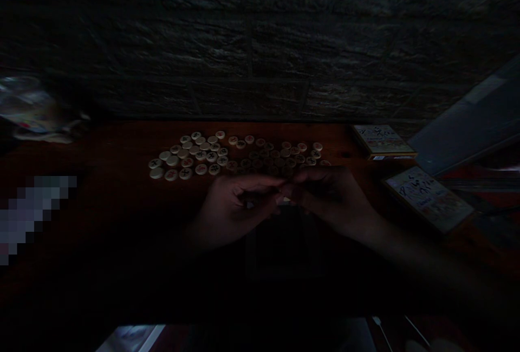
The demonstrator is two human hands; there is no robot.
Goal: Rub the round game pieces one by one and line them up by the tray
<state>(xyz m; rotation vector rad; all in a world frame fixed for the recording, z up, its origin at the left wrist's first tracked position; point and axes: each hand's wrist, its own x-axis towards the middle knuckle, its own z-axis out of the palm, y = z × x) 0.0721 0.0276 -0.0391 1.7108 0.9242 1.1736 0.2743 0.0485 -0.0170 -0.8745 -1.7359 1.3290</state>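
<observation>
Two hands pinching at the bench, in dim light, beside scattered xiangqi pieces.

A small pale object (286,199) was held above the middle of the bench (101,149), just in front of the pieces. Both grips were clenched: the fingertips (278,182) of the left hand (233,208) and the right hand (331,195) were brought together over it, though its exact form was hidden by the fingers and the dark. The round xiangqi pieces (199,154) were spread in a loose band along the back edge, the right-hand ones lying in shadow and nearest the hands. A printed box (382,141) was seen at the back right corner, and a second (428,199) lay angled near the right edge. A stone wall (260,43) rose behind the bench.
</observation>
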